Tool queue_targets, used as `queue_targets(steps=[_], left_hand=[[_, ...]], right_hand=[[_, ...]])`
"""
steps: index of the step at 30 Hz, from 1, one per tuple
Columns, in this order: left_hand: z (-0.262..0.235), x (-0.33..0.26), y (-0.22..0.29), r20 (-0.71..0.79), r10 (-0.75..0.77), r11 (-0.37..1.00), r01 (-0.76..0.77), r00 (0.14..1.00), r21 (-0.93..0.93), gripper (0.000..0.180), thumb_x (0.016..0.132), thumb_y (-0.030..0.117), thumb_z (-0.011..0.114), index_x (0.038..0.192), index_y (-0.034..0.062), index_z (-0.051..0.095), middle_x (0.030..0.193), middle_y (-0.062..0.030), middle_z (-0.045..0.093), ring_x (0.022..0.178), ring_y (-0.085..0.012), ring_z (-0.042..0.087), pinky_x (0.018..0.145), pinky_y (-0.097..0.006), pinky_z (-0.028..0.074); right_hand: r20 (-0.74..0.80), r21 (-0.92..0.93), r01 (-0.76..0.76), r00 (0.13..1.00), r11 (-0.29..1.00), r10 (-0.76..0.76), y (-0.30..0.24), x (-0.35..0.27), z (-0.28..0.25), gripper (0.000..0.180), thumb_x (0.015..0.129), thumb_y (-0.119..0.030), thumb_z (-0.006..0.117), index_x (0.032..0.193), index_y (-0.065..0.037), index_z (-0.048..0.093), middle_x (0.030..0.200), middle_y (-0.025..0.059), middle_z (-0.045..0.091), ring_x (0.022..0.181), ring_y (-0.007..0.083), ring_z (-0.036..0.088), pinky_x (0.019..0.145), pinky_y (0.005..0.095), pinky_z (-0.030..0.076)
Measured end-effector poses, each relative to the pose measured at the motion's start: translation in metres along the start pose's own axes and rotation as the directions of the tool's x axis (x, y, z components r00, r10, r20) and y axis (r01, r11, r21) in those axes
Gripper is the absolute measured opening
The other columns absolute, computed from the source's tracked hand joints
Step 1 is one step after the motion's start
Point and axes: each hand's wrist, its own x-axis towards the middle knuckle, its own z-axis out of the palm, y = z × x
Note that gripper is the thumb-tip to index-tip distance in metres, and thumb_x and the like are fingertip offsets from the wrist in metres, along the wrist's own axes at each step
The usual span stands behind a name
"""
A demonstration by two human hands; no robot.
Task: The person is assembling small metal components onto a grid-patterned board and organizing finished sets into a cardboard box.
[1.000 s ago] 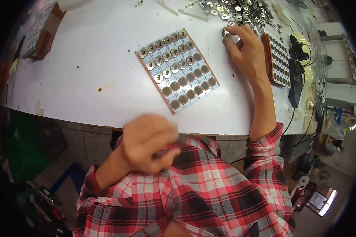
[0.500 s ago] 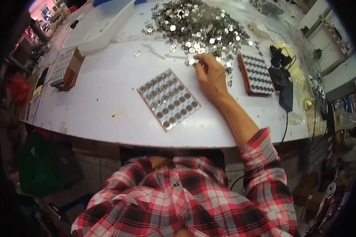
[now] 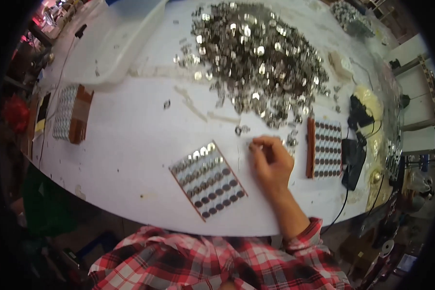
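My right hand point(image 3: 274, 162) is just above the white table, between the panel and a big heap of small shiny metal pieces point(image 3: 261, 58). Its thumb and forefinger are pinched together; a tiny dark spot shows at the tips, too small to make out. Left of the hand lies a flat, tilted panel point(image 3: 209, 181) with rows of dark round spots. Small metal pieces sit on the spots of its upper left rows, while the lower right rows show bare dark discs. Two loose metal pieces point(image 3: 242, 130) lie just beyond my fingertips. My left hand is out of view.
A stack of similar panels point(image 3: 326, 149) stands to the right, beside black adapters point(image 3: 355, 162) with cables. Another panel stack point(image 3: 72, 113) is at the left. A translucent white tub point(image 3: 130, 48) sits at the back left. The table's near edge curves in front of me.
My right hand has drawn back from the edge of the metal heap toward me. The view has tilted, so the table sits lower. A bit of my left hand near my lap has gone out of view.
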Motion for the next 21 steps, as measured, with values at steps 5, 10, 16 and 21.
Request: queue_targets(steps=[5, 10, 16, 21], left_hand=[[0.095, -0.034, -0.029, -0.004, 0.054, 0.998, -0.054, 0.999, -0.027, 0.045, 0.098, 0.040, 0.061, 0.124, 0.0048, 0.071, 0.111, -0.0166, 0.074, 0.099, -0.0219, 0.071, 0.088, -0.034, 0.055], [0.147, -0.093, -0.028, -0.098, 0.132, 0.991, -0.128, 0.986, 0.042, 0.045, 0.098, 0.041, 0.061, 0.124, 0.0052, 0.071, 0.110, -0.0158, 0.074, 0.098, -0.0214, 0.071, 0.087, -0.033, 0.055], [0.161, -0.141, -0.021, -0.241, 0.239, 0.958, -0.187, 0.941, 0.219, 0.046, 0.099, 0.043, 0.060, 0.123, 0.0056, 0.071, 0.109, -0.0150, 0.074, 0.097, -0.0208, 0.071, 0.086, -0.032, 0.055], [0.151, -0.236, 0.084, -0.559, -0.001, 0.932, -0.202, 0.829, -0.302, 0.019, 0.097, 0.014, 0.067, 0.106, -0.0012, 0.073, 0.097, -0.0105, 0.076, 0.086, -0.0153, 0.070, 0.076, -0.030, 0.057]], right_hand=[[0.388, 0.477, -0.558, 0.827, 0.679, 0.407, -0.036, 0.031, -0.011, 0.028, 0.092, -0.003, 0.071, 0.118, 0.006, 0.065, 0.074, 0.0013, 0.062, 0.053, 0.0045, 0.052, 0.041, 0.0177, 0.037], [0.363, 0.580, -0.352, 0.919, 0.735, 0.154, -0.040, 0.024, -0.019, 0.034, 0.091, -0.001, 0.072, 0.122, 0.007, 0.063, 0.083, 0.0046, 0.066, 0.056, 0.0058, 0.055, 0.043, 0.0182, 0.038], [0.401, 0.596, -0.213, 0.914, 0.774, -0.058, -0.047, 0.021, -0.005, 0.037, 0.090, -0.003, 0.076, 0.123, 0.006, 0.063, 0.087, 0.0058, 0.069, 0.060, 0.0052, 0.056, 0.047, 0.0173, 0.039], [0.500, 0.528, -0.216, 0.861, 0.821, -0.095, -0.030, 0.026, -0.003, 0.029, 0.089, -0.005, 0.074, 0.117, 0.003, 0.068, 0.085, 0.0038, 0.069, 0.062, 0.0048, 0.055, 0.050, 0.0186, 0.038]])
